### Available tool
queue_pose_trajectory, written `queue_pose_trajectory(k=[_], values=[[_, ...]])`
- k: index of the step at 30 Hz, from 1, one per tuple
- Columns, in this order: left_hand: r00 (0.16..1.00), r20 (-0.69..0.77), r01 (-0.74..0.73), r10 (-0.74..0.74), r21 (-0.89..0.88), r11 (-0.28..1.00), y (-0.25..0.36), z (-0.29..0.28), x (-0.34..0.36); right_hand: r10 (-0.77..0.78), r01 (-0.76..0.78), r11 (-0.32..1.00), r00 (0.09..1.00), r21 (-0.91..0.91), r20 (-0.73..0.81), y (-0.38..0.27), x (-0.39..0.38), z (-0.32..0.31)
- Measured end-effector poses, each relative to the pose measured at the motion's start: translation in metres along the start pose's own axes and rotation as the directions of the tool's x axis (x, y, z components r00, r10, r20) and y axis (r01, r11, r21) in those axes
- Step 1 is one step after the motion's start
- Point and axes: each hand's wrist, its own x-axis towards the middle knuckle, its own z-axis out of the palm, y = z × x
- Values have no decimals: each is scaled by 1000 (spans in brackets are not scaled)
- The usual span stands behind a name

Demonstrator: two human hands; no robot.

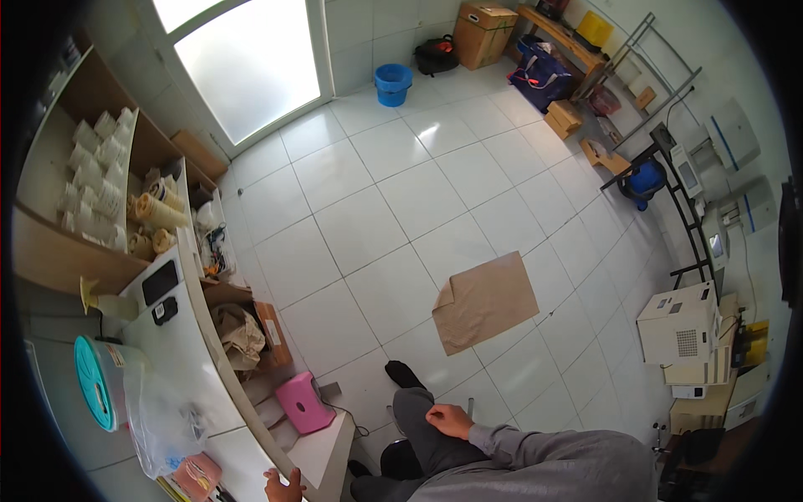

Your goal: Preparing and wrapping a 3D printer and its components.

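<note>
The left grip (284, 487) is at the bottom, right by the front edge of the white counter (188, 360). Its thumb and fingers are apart. I cannot tell how hard they press on the edge. The right grip (450, 421) rests on the person's bent leg (422, 431), well apart from the counter. Its fingers are a bit curled, and I cannot tell if they pinch the cloth.

The counter is on the person's left, with most of its top ahead of the left grip. Just to the left of that grip is a pink bundle (198, 475), and a clear plastic bag (159, 427) is a little farther up. A tub with a teal lid (90, 381) is past the bag. A pink stool (305, 403) with a dark slot is near the left grip too, up and to the right.

A small black thing (165, 310) on the counter has a white square label, but its writing is too tiny to read. The print on the big cardboard box (483, 35) is too small as well.

The counter's long way goes up and left from the left grip, toward the wooden shelf (71, 238).
</note>
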Motion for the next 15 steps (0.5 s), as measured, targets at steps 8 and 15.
queue_pose_trajectory(k=[8,15], values=[[952,256,74,-165,332,941,-11,5,74,599,-600,799,793,33,-110,133,-69,-82],[902,384,-419,200,658,626,-37,33,86,610,-538,775,775,-332,167,208,-135,-56]])
